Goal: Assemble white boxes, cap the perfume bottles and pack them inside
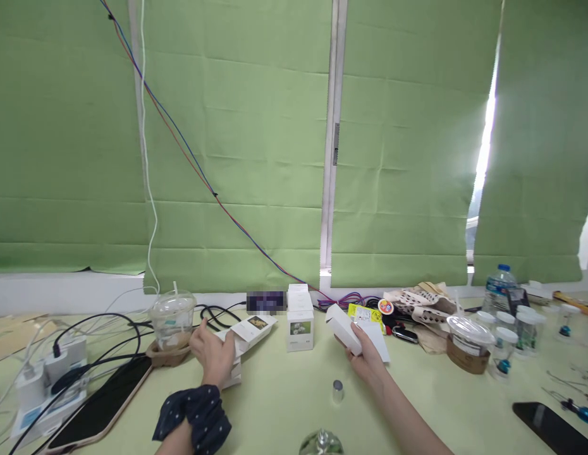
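My left hand is closed at a small group of white cartons on the left, its thumb against them. One printed carton with a dark picture slants out to the right of that hand. My right hand grips a white carton, tilted, with a white flap or panel spread behind the fingers. Between the hands, white boxes stand in a row, the front one showing a plant picture. Nearer me are a small silver cap and a glass bottle, cut off by the lower edge.
To the left are a plastic cup in a brown holder, a phone and a power strip with cables. On the right sit a lidded bowl, several clear jars, a water bottle and another phone.
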The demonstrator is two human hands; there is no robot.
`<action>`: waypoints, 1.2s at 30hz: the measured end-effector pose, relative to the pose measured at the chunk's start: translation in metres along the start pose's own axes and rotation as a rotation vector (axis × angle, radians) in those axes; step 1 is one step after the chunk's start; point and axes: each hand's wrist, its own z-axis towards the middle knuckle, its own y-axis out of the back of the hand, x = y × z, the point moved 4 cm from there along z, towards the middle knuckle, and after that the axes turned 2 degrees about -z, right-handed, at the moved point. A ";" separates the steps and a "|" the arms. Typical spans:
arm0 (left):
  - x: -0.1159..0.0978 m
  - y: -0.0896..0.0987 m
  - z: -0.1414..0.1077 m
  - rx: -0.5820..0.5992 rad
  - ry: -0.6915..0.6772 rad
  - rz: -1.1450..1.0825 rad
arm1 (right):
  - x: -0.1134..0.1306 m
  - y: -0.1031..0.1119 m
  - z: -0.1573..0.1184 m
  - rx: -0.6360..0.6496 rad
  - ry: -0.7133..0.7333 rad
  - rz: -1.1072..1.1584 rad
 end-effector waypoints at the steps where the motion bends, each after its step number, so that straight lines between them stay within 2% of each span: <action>1: -0.005 -0.002 -0.007 0.001 -0.059 0.003 | 0.002 0.000 0.000 0.000 0.000 0.009; 3: -0.022 -0.010 -0.026 0.082 -0.208 -0.078 | 0.003 -0.001 -0.001 0.020 -0.011 0.014; 4: -0.033 -0.017 -0.038 0.174 -0.280 -0.154 | 0.002 -0.003 -0.002 0.037 -0.021 0.012; 5: -0.042 -0.024 -0.051 0.303 -0.296 -0.241 | 0.001 -0.005 -0.004 0.060 -0.032 0.008; 7: -0.057 -0.045 -0.077 0.637 -0.172 -0.413 | -0.004 -0.012 -0.009 0.119 -0.058 -0.001; 8: -0.064 -0.054 -0.088 0.762 -0.102 -0.479 | -0.007 -0.016 -0.012 0.152 -0.069 -0.004; 10: -0.077 -0.070 -0.103 0.927 -0.021 -0.582 | -0.013 -0.024 -0.018 0.209 -0.090 -0.007; 11: -0.083 -0.077 -0.106 0.966 -0.011 -0.616 | -0.015 -0.028 -0.021 0.229 -0.101 -0.006; 14: -0.095 -0.092 -0.100 0.939 -0.026 -0.643 | -0.020 -0.032 -0.024 0.239 -0.144 0.000; 18: -0.102 -0.104 -0.093 0.870 -0.054 -0.662 | -0.019 -0.028 -0.019 0.194 -0.189 0.014; 24: -0.117 -0.105 -0.096 0.909 -0.054 -0.742 | -0.013 -0.012 -0.004 0.095 -0.126 0.029; 29: -0.121 -0.108 -0.096 0.870 0.040 -0.805 | -0.011 0.000 0.004 0.019 -0.054 -0.014; 31: -0.117 -0.112 -0.099 0.812 0.052 -0.786 | -0.009 0.004 0.007 -0.035 -0.002 -0.032; 35: -0.108 -0.113 -0.106 0.553 -0.082 -0.624 | 0.001 0.016 0.016 -0.155 0.159 -0.052; 36: -0.106 -0.114 -0.108 0.520 -0.095 -0.589 | 0.005 0.019 0.019 -0.182 0.197 -0.060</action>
